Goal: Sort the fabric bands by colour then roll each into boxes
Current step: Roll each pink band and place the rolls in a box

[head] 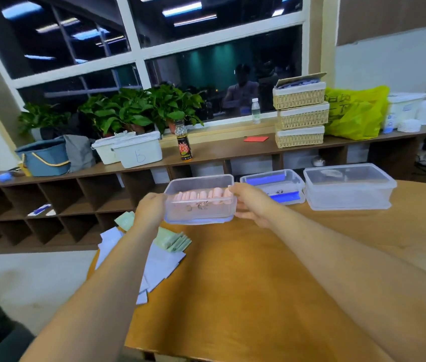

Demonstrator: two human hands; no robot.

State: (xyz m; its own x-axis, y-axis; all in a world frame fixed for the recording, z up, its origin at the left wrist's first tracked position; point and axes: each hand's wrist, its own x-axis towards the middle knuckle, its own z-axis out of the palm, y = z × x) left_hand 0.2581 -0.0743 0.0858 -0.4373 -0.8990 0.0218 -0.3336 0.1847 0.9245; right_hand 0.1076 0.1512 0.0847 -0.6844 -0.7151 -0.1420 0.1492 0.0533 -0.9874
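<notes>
Pink rolled fabric bands (204,195) sat in a clear rectangular plastic box (198,214), likely light but slick-walled, which the left hand (151,209) and right hand (251,202) gripped by its 2 short ends near the wooden table's (232,283) far edge.

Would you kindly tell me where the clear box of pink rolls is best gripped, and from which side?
Probably at its two short ends, one hand from each side, as the left hand and right hand hold the clear box now. It is long, with pink rolls in a row inside, so end grips should keep it level.
</notes>
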